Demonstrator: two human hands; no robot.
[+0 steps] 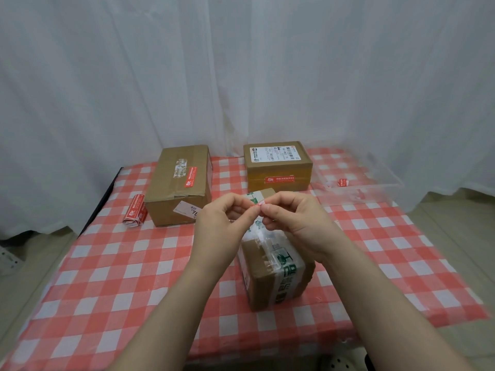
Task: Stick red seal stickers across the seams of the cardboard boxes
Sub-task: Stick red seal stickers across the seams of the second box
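Pinched between fingertips of left hand (pixel 222 218) and right hand (pixel 294 218): small red sticker (pixel 258 205), held above near box (pixel 276 274).
Nearest, centre: near box, brown cardboard, wrapped in clear tape with green print, set slightly askew.
Far left: left box (pixel 178 188), large, brown; red seal (pixel 189 177) stuck on top across taped seam.
Far right: right box (pixel 278 167), white shipping label on top; front seal (pixel 280 179), red, flat across front seam.
Just beside left box: sticker bundle (pixel 135 213), red, curled, lying flat.

Counted: three cardboard boxes (11 o'clock box (pixel 178 188), 1 o'clock box (pixel 277 168), centre box (pixel 270 271)), two applied seal stickers (pixel 189 177) (pixel 279 179), one held sticker (pixel 258 204), one sticker roll (pixel 135 212) at 9 o'clock, one clear tray (pixel 380 170) at 2 o'clock.
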